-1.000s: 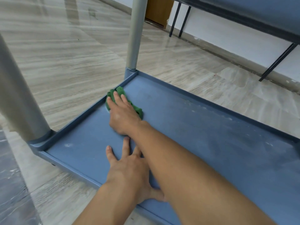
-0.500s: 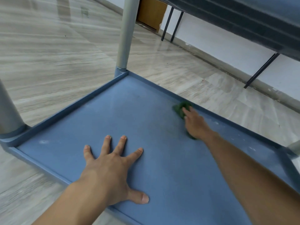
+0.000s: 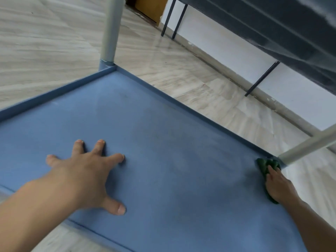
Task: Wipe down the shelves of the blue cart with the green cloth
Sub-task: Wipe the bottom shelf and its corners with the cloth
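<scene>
Clock positions are read on the view, 12 o'clock at the top.

1. At 8 o'clock the left hand rests palm-down on the flat blue plastic bottom shelf of the cart. Its fingers are released: spread, straight, grasping nothing. It acts as a brace.

2. At 11 o'clock a round grey metal post rises from the far-left corner of the shelf.

3. At 4 o'clock the crumpled green cloth lies on the shelf in the far-right corner, touching the raised rim and just beside the base of a second grey post. The right hand lies on the cloth and presses it down. Its fingers appear stretched over the fabric rather than clenched round it, though blur limits certainty.

Step in hand: wiping the bottom shelf, with the cloth judged to be at the right-hand end of a pass. Dull patches show near the centre, so the shelf is judged unfinished.

Next move: draw the cloth back toward 9 o'clock on a line nearer the person, under steady downward pressure. Shift the left hand so the area beneath it is also covered.
</scene>
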A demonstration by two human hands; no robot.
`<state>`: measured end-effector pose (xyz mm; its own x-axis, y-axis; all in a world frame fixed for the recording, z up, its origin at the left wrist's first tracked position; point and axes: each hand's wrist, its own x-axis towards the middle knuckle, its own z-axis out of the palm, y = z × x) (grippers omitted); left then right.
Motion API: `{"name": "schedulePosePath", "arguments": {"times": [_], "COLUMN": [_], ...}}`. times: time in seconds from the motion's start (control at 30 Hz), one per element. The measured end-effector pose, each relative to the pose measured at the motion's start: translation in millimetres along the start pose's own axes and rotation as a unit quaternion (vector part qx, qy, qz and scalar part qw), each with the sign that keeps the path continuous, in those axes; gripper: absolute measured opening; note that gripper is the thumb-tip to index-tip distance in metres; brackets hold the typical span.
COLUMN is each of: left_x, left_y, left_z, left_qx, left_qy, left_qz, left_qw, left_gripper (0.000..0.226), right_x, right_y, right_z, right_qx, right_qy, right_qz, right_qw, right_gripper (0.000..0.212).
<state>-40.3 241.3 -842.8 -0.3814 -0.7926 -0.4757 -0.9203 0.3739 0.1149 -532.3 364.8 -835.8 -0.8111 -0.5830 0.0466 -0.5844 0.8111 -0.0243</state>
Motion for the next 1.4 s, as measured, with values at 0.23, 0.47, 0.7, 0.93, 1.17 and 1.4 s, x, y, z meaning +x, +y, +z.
{"name": "schedulePosePath", "arguments": {"times": [0.23, 0.47, 0.7, 0.93, 1.17, 1.4], "left_x": [2, -1, 0, 2, 1, 0], "left_y": [10, 18, 18, 21, 21, 19], "left_z": [-7, -2, 1, 2, 5, 7], "left_qx": [0.006, -0.016, -0.022, -0.023, -0.028, -0.055], "left_qy": [-0.022, -0.011, -0.009, -0.015, -0.008, -0.010], "left_qz": [0.010, 0.009, 0.007, 0.005, 0.000, 0.009], "left_qw": [1.000, 1.000, 1.000, 1.000, 1.000, 0.998], "left_gripper": [0.108, 0.109, 0.115, 0.116, 0.116, 0.121], "right_x": [24, 24, 39, 44, -24, -146], "right_y": [28, 18, -7, -113, -310, -453], "right_z": [21, 30, 33, 41, 47, 46], "right_qx": [-0.011, 0.059, 0.080, 0.118, 0.181, 0.224], "right_qy": [-0.016, 0.018, 0.034, 0.028, 0.002, -0.081], "right_qz": [-0.007, 0.075, 0.132, 0.054, -0.162, -0.396], "right_qw": [1.000, 0.995, 0.988, 0.991, 0.970, 0.887], "right_gripper": [0.050, 0.049, 0.055, 0.051, 0.048, 0.052]}}
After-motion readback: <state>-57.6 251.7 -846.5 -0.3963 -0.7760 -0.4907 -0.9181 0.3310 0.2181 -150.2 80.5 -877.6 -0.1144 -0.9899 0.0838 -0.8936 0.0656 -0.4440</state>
